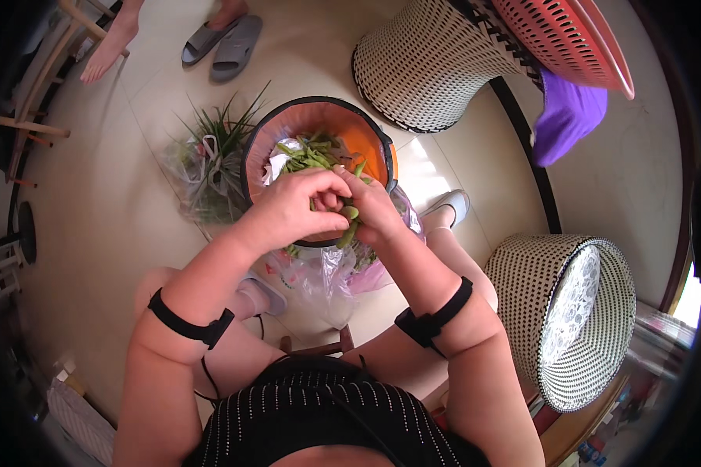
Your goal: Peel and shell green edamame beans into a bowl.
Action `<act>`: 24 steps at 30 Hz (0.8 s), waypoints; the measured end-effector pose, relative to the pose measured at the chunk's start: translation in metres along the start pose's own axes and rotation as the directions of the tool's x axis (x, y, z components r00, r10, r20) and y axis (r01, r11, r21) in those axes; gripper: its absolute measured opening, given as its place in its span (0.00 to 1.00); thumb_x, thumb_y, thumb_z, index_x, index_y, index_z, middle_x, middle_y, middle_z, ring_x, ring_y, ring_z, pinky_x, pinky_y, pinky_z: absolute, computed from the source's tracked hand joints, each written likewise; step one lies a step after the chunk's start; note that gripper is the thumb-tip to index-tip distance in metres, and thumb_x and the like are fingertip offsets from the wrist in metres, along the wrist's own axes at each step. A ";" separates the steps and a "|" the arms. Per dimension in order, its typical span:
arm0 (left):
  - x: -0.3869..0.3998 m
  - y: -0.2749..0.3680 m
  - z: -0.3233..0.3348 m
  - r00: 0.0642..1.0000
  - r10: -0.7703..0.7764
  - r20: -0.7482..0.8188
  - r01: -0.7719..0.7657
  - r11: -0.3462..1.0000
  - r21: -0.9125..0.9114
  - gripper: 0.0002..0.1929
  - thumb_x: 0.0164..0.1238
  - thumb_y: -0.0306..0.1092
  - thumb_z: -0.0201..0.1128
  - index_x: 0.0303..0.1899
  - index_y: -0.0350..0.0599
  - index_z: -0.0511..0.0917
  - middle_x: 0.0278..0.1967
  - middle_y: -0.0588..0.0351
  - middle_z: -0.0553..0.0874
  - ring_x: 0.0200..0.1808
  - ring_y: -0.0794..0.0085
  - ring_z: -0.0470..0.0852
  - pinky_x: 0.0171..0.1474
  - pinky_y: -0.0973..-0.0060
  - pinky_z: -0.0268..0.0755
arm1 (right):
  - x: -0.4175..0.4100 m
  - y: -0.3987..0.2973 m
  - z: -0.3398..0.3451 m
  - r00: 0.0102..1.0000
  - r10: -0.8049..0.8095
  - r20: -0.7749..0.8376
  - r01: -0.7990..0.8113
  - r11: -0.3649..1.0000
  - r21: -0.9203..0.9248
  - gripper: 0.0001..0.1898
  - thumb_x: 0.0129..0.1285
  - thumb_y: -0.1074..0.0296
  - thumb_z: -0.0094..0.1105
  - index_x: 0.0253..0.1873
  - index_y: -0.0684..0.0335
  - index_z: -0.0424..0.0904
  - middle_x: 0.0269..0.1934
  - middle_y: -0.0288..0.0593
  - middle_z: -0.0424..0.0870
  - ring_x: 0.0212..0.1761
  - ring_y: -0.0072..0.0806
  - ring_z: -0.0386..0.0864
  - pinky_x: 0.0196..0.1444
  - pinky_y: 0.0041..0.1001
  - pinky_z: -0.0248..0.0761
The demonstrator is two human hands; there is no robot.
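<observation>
My left hand (295, 201) and my right hand (377, 207) meet over the near side of an orange bin (380, 146) with a black rim. Several green bean pods (349, 233) stick out of my right hand, below its curled fingers. My left thumb and fingers close in on the same pods from the other side, and a bit of green shows under the left fingers. What lies inside either palm is hidden. In the bin, a heap of green pods or pod shells (315, 153) rests beside crumpled white paper (276, 165).
Clear and pinkish plastic bags (327, 286) lie between the bin and my legs. Left of the bin stands a bag with long green leaves (225, 131). Woven stools (426, 64) and a red basket (555, 35) are at the right. Another person's foot (114, 46) and slippers (233, 52) are ahead.
</observation>
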State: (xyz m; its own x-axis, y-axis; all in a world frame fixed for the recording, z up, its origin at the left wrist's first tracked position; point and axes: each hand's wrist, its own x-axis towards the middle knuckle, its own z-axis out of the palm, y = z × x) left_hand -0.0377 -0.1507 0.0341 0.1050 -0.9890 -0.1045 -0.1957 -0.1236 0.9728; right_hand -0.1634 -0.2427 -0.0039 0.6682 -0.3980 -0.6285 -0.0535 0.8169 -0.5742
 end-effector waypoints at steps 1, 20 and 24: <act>0.000 0.003 0.003 0.999 0.045 0.004 -0.045 0.997 0.060 0.11 0.48 0.25 0.68 0.35 0.38 0.77 0.28 0.61 0.77 0.31 0.79 0.76 0.36 0.81 0.70 | 0.000 0.002 0.001 1.000 -0.007 0.027 0.007 1.000 0.010 0.12 0.68 0.62 0.50 0.31 0.62 0.73 0.21 0.35 0.73 0.20 0.20 0.69 0.21 0.20 0.62; 0.000 -0.001 0.006 0.976 0.023 -0.215 -0.006 0.997 0.078 0.07 0.52 0.30 0.67 0.28 0.40 0.77 0.24 0.59 0.76 0.25 0.74 0.77 0.30 0.75 0.69 | -0.002 -0.003 0.009 0.991 0.093 0.099 -0.102 0.990 0.094 0.17 0.69 0.52 0.46 0.37 0.61 0.72 0.27 0.35 0.73 0.21 0.16 0.67 0.15 0.15 0.56; -0.004 0.010 0.010 0.966 -0.245 -0.087 0.252 0.964 0.088 0.12 0.51 0.34 0.69 0.25 0.40 0.73 0.21 0.57 0.78 0.23 0.71 0.77 0.30 0.73 0.69 | 0.002 -0.017 -0.001 0.997 0.039 0.059 -0.051 0.975 0.216 0.18 0.68 0.51 0.48 0.36 0.63 0.71 0.25 0.35 0.71 0.21 0.18 0.66 0.14 0.15 0.56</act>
State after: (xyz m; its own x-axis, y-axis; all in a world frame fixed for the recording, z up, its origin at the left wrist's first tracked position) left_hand -0.0502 -0.1487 0.0421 0.2344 -0.9176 -0.3211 -0.2482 -0.3758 0.8929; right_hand -0.1621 -0.2577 0.0045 0.7084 -0.3406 -0.6182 0.0743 0.9070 -0.4146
